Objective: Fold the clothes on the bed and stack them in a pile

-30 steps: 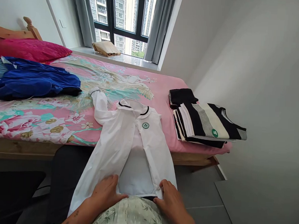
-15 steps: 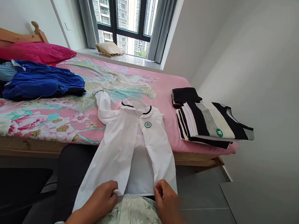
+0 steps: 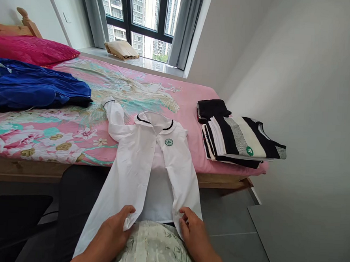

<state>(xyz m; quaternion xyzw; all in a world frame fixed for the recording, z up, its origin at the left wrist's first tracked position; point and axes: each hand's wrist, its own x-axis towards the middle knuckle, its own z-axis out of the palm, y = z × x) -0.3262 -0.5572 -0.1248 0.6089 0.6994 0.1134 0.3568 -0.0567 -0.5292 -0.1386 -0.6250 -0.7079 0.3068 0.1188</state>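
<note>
A white collared shirt (image 3: 131, 164) with dark trim on its collar and a round green badge on the chest lies unbuttoned, front up. Its collar end rests on the bed and its lower part hangs over the edge to my lap. At the bottom of one front panel, my left hand (image 3: 114, 232) is closed on the hem, thumb on top. My right hand (image 3: 194, 231) grips the other panel's lower corner, its fingers curled at the fabric. Between the two panels the inside of the shirt's back shows. One sleeve is stretched out on the bedsheet; the other is mostly hidden.
A stack of folded striped clothes (image 3: 239, 139) and a folded black garment (image 3: 213, 109) sit at the bed's right end. Blue clothing (image 3: 41, 87) lies on the left near a red pillow (image 3: 34, 49). The wooden bed edge (image 3: 27, 167) runs before my knees.
My view has turned slightly, so the scene shifts left. Both hands have loosened a little at the hem, their thumbs and forefingers straighter than before. The shirt stays laid out as it was.
</note>
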